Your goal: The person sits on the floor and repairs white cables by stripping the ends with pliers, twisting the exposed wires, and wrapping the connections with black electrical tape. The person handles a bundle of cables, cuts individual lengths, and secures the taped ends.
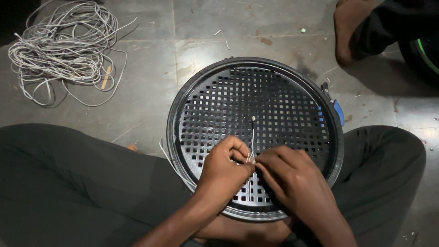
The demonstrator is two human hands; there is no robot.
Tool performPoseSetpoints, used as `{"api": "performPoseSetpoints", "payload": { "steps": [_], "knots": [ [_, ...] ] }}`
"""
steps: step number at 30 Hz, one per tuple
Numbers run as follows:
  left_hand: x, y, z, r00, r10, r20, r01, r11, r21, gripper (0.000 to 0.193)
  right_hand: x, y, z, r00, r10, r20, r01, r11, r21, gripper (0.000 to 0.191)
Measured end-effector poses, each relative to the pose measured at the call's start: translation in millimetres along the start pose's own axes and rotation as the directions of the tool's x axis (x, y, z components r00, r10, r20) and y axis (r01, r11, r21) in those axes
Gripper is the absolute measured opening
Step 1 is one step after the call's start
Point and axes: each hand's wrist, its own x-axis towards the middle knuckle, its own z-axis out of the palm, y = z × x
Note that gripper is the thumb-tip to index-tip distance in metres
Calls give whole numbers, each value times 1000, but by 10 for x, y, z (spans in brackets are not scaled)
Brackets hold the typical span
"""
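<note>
A round black plastic grille (274,98) with a grid of square holes lies across my lap. A thin white wire (253,132) stands up out of the grille near its middle. My left hand (224,171) pinches the wire's lower end between thumb and fingers. Beside it, my right hand (292,183) meets the left at the same spot, fingertips closed on the wire. Another white strand (165,153) trails off the grille's left rim.
A tangled coil of white wire (64,48) lies on the grey tiled floor at the upper left. A blue-handled tool (336,110) rests by the grille's right rim. Another person's foot (350,29) and dark clothing are at the top right.
</note>
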Motion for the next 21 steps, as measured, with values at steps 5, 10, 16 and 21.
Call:
{"api": "performPoseSetpoints", "payload": {
  "steps": [5, 10, 16, 21],
  "knots": [
    [-10, 24, 4, 1000, 7, -10, -6, 999, 40, 19, 22, -24, 23, 1000, -3, 1, 3, 1000, -26, 24],
    [4, 30, -3, 989, -146, 16, 146, 989, -10, 21, 36, -42, 80, 999, 20, -41, -24, 996, -80, 22],
    [0, -26, -27, 995, -101, 13, 102, 990, -101, 31, -41, -33, 239, 996, 52, -68, -60, 990, -130, 17],
    [-105, -47, -7, 996, 87, -10, -86, 994, 68, 43, 54, 157, 357, 915, 382, 125, -402, 888, 224, 18]
  ]
}}
